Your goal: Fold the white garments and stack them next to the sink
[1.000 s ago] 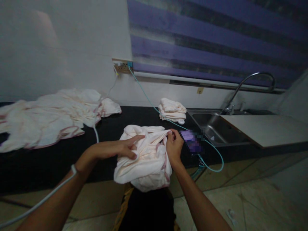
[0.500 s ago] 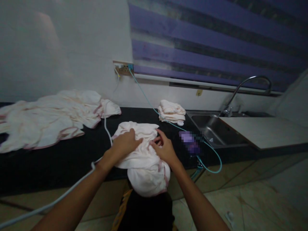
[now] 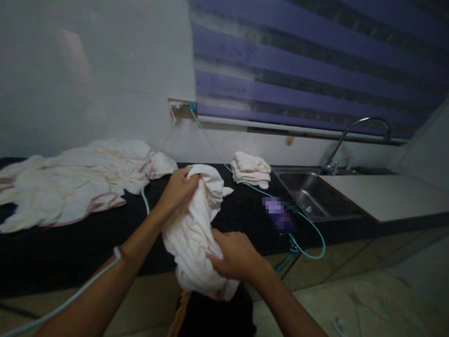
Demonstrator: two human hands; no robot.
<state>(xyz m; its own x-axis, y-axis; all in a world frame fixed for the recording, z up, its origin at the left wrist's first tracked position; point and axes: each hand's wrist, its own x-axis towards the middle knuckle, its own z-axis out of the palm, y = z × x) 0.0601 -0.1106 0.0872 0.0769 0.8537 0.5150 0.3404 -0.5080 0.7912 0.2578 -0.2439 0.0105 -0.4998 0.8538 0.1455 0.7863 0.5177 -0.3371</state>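
Note:
A bunched white cloth (image 3: 196,234) with pinkish edging hangs over the front edge of the black counter. My left hand (image 3: 182,187) grips its far end, lifted a little off the counter. Lower down, my right hand (image 3: 233,255) is closed on the cloth's right side, thumb on top and the other fingers partly hidden. Beyond my hands a folded stack of the same pale fabric (image 3: 250,167) lies near the wall. To the left a large crumpled white cloth (image 3: 80,180) is spread on the counter.
A blurred purple phone-like object (image 3: 278,213) lies at the right with a teal cable (image 3: 213,145) running to the wall socket (image 3: 182,108). Farther right are a steel sink (image 3: 315,194), a curved faucet (image 3: 361,120) and a pale board (image 3: 372,194). A white cord (image 3: 80,285) crosses my left forearm.
My left hand has closed on the cloth's far end and raised it. My right hand has come down and nearer, gripping the side. The cloth went from spread flat to bunched.

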